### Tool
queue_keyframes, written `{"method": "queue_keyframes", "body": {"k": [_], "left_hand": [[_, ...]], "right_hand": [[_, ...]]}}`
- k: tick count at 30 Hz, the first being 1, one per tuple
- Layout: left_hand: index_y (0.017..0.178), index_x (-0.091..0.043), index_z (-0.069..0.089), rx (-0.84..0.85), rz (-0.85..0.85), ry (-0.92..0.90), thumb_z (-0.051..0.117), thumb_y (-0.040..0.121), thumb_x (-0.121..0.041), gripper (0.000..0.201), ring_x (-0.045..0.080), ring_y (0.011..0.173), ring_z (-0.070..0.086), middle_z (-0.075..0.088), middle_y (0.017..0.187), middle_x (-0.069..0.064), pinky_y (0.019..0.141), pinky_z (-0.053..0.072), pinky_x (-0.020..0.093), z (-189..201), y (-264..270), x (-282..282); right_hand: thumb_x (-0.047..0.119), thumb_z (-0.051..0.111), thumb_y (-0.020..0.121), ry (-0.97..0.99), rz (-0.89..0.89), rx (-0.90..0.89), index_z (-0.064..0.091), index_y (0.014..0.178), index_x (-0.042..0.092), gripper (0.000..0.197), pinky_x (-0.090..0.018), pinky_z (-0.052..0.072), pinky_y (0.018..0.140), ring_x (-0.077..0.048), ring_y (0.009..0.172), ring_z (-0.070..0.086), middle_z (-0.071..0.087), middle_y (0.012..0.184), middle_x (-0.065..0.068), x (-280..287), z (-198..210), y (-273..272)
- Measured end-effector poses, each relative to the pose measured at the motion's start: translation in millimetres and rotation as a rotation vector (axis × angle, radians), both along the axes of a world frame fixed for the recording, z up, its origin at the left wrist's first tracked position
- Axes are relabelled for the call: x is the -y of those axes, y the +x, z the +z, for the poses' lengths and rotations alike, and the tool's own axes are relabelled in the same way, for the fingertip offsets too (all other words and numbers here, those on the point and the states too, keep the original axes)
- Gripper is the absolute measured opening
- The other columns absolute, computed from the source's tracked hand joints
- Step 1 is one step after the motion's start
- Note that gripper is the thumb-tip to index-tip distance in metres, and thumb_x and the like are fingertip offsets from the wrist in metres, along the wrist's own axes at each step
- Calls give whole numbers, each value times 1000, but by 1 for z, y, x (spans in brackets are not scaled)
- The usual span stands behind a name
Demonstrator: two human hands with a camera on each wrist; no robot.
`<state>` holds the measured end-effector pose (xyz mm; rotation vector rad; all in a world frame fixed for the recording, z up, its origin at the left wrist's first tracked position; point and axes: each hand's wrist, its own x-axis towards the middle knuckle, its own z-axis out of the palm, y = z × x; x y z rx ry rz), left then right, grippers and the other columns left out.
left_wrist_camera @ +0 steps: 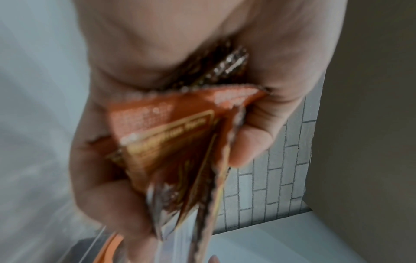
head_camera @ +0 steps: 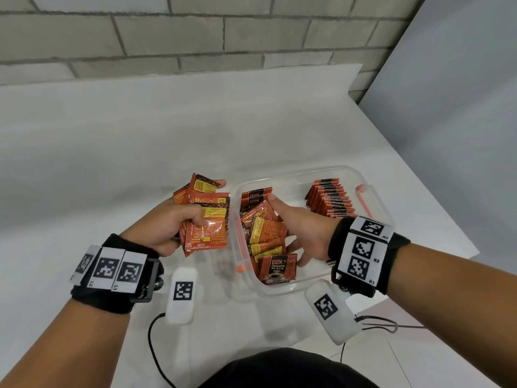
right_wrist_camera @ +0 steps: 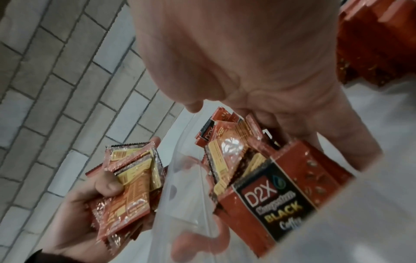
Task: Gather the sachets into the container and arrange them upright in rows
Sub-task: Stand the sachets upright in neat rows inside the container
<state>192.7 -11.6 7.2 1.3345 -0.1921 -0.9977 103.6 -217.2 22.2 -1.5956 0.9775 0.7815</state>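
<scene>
My left hand (head_camera: pixel 179 219) grips a fanned bunch of orange-red sachets (head_camera: pixel 208 219) just left of the clear container (head_camera: pixel 282 294). The left wrist view shows that bunch (left_wrist_camera: pixel 171 142) blurred, between thumb and fingers. My right hand (head_camera: pixel 296 231) is inside the container, thumb at the far end and fingers at the near end of a loose pile of sachets (head_camera: pixel 268 236), holding it. One "D2X Black Coffee" sachet (right_wrist_camera: pixel 276 201) leans at the near end. A row of upright sachets (head_camera: pixel 330 200) stands along the container's right side.
The container has orange clips (head_camera: pixel 361 191) and sits on a white table (head_camera: pixel 140 152). A brick wall (head_camera: pixel 167 37) runs behind and a grey panel (head_camera: pixel 461 93) stands at the right. The table's right edge is close to the container. Black cables (head_camera: pixel 156 345) trail near me.
</scene>
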Motion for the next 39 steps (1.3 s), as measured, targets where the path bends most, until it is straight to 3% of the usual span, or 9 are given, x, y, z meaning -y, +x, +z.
{"method": "queue_keyframes", "body": {"k": [5, 10, 13, 17, 20, 26, 32, 35, 39], "left_hand": [[126, -24, 60, 23, 118, -110, 58, 49, 1, 81, 43, 109, 61, 64, 122, 16, 89, 51, 52, 25, -1, -4], [126, -19, 58, -11, 37, -246, 49, 62, 7, 70, 40, 103, 63, 65, 117, 20, 90, 51, 51, 48, -15, 39], [120, -16, 61, -13, -10, -265, 48, 71, 12, 57, 29, 100, 67, 70, 110, 12, 86, 55, 43, 50, -31, 72], [75, -4, 71, -86, -33, -272, 46, 86, 14, 32, 20, 61, 70, 71, 68, 11, 57, 57, 29, 49, -45, 98], [86, -7, 71, -150, -86, -308, 54, 79, -2, 19, 24, 69, 70, 72, 79, 13, 61, 59, 37, 47, -48, 106], [119, -5, 56, -220, -131, -212, 53, 74, -5, 46, 38, 85, 68, 67, 103, 24, 63, 58, 41, 39, -47, 115], [96, -10, 73, -102, -211, -173, 66, 75, 4, 27, 32, 82, 70, 71, 100, 20, 72, 59, 41, 35, -56, 125], [100, -11, 70, -88, -218, -209, 58, 73, 2, 32, 29, 85, 70, 72, 96, 14, 80, 57, 41, 34, -59, 126], [93, -7, 67, -48, -109, -212, 58, 79, 16, 28, 22, 77, 71, 74, 86, 9, 73, 58, 36, 32, -62, 126]], "right_hand": [[72, 32, 86, -120, -15, 198, 27, 148, 20, 81, -52, 35, 107, -26, 127, 45, 38, 148, -5, 15, 24, -6], [53, 50, 89, -118, 12, 656, 52, 120, 29, 39, -40, 55, 88, -14, 100, 63, 60, 115, 6, 17, 56, -26], [53, 62, 72, -140, 58, 809, 46, 128, 28, 64, -40, 58, 78, -16, 94, 66, 59, 109, 3, 14, 60, -40], [43, 71, 68, -145, 55, 854, 46, 126, 31, 64, -39, 59, 75, -12, 88, 69, 66, 106, 10, 25, 50, -54], [38, 67, 74, -76, -13, 862, 50, 124, 24, 55, -41, 58, 77, -12, 89, 69, 68, 105, 9, 39, 45, -63], [17, 58, 92, -107, -143, 890, 56, 116, 18, 24, -42, 56, 79, -21, 94, 68, 70, 104, 1, 68, 42, -77], [5, 63, 87, -159, -111, 939, 63, 110, 15, 24, -35, 53, 85, -18, 96, 67, 72, 101, 0, 74, 41, -82], [6, 63, 87, -155, -148, 947, 63, 109, 18, 24, -35, 55, 79, -17, 90, 68, 72, 98, 2, 74, 41, -83], [15, 60, 90, -34, -308, 876, 63, 110, 16, 19, -31, 54, 72, -12, 81, 69, 73, 94, 4, 70, 38, -82]]}}
